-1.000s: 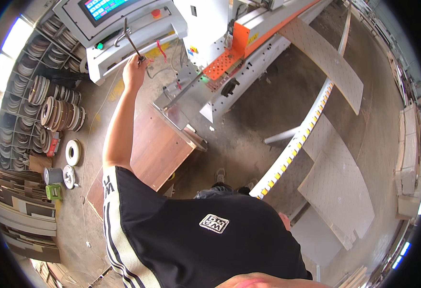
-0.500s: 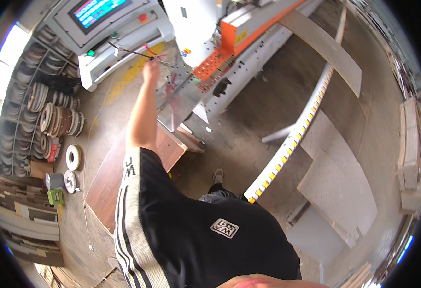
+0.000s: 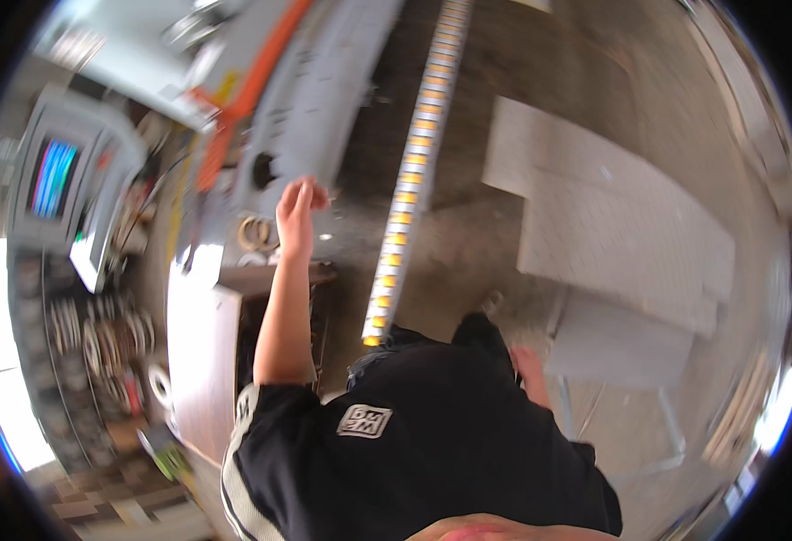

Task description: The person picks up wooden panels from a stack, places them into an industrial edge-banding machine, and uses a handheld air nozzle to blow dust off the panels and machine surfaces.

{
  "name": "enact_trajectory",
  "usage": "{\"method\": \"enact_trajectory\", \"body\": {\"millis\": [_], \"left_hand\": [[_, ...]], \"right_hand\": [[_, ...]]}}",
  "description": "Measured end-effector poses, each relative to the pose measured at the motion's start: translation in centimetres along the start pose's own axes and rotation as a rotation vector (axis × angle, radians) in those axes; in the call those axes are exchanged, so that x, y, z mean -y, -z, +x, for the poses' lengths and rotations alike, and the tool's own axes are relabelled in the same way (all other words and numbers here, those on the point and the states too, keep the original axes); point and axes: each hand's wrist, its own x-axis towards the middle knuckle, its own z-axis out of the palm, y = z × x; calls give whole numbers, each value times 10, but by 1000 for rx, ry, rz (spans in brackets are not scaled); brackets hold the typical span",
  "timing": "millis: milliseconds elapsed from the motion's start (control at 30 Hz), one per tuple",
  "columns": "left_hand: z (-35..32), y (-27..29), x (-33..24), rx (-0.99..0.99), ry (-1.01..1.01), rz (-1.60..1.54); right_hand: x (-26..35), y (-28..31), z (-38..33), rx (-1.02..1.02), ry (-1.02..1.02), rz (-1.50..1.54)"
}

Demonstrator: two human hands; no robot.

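Observation:
My left hand (image 3: 299,206) is raised in front of me, its fingers loosely bent and somewhat apart, with nothing visible in it. It hovers beside the grey machine bed (image 3: 324,108) with its orange beam (image 3: 261,68), apart from both as far as I can see. My right hand (image 3: 529,368) hangs low by my right side, partly hidden by my black shirt, and its fingers are too unclear to read. Between the two hands runs a long rail with yellow rollers (image 3: 405,198), ending close to my waist.
Large pale boards (image 3: 603,189) lie on a stand to the right. A brown wooden table (image 3: 207,361) stands at my left, near rolls of edge banding (image 3: 112,338) on a rack. A control panel with a lit screen (image 3: 53,176) is at far left.
My view has swung right, so the machine and panel shift left. My left hand has drawn back from the thin dark rod at the machine's end. My right hand has come into view.

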Motion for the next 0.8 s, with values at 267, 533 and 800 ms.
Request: {"method": "enact_trajectory", "body": {"millis": [267,533,800], "left_hand": [[-64,-295,152,591,774,110],[-81,-418,397,708,1114,392],[-101,-497,556,532,1172,423]], "right_hand": [[-17,67,9,-129,-301,714],[-87,8,-75,-196,-580,611],[-82,-30,-160,-301,-963,939]]}}
